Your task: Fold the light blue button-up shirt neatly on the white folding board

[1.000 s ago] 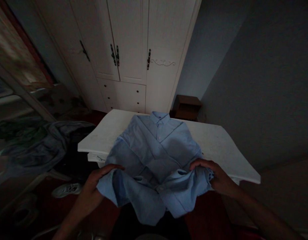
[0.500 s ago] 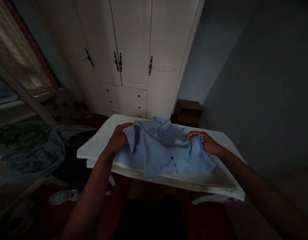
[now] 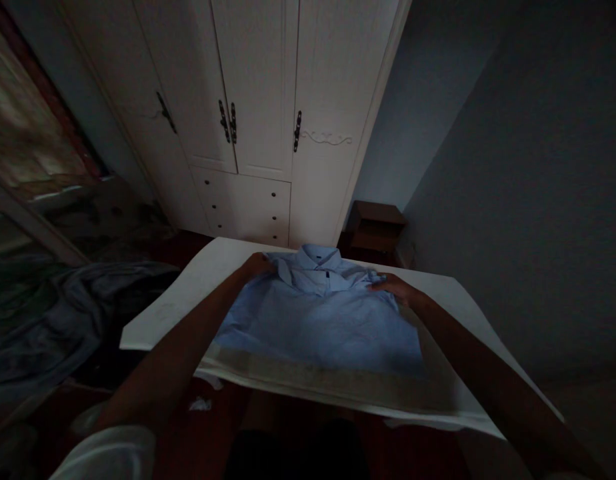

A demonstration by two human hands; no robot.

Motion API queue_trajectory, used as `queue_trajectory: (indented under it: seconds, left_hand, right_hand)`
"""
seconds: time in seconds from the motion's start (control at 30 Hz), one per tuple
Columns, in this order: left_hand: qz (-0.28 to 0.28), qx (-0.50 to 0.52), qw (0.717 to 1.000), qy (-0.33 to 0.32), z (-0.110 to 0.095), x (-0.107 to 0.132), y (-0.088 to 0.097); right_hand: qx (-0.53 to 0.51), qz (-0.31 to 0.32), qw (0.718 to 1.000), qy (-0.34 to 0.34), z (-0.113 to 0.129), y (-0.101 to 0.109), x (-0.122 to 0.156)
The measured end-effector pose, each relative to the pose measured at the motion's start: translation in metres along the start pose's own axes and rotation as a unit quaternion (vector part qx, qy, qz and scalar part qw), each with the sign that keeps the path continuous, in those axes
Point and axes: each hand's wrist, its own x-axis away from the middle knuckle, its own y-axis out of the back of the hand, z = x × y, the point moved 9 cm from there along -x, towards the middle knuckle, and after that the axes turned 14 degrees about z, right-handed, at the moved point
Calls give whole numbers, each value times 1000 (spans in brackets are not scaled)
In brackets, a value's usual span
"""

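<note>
Soft, light pale-blue cotton shirt point(image 3: 321, 320) on white tabletop point(image 3: 173, 303); left hand point(image 3: 255, 265), right hand point(image 3: 395, 288) pressing flat, ungripped, at shoulders, 12 o'clock edge.

- You are in a dim bedroom of a home.
- Ahead of you stands a tall white wardrobe point(image 3: 268, 120) with panelled doors, dark metal handles and a block of small drawers point(image 3: 248, 203) low in its middle.
- Beside it, in the corner, sits a small brown bedside cabinet point(image 3: 375, 227).
- To your left lies a heap of dark bedding or clothes point(image 3: 53, 313) on what looks like a bed, too dark to tell for sure.
- A patterned curtain point(image 3: 23, 133) hangs at the far left.
- Before you is a white table point(image 3: 188, 293) bearing a folded light blue shirt point(image 3: 318, 320), household laundry.
</note>
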Motion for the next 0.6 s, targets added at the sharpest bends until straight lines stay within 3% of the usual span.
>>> queue_trajectory:
  seconds: [0.1,0.2,0.37,0.4,0.47,0.53,0.6]
  left_hand:
    - [13,-9,1000,-3,10,-14,1]
    - [39,-4,999,-17,8,-17,5]
    - [184,52,976,-107,-15,-10,-2]
    - [190,82,971,-123,-17,-11,-2]
    - [115,129,980,-103,-10,-20,11]
    - [-10,134,990,-38,10,-29,26]
    - [-91,110,990,16,28,-35,35]
  right_hand:
    - [-5,-28,999,46,-1,16,1]
    - [33,-79,993,77,10,30,7]
    - [40,-106,989,98,24,44,6]
    - [22,-118,987,106,24,49,3]
    - [-16,-171,980,99,17,63,-4]
    - [-39,-227,971,59,0,76,-12]
    - [-42,-257,965,14,-17,84,-18]
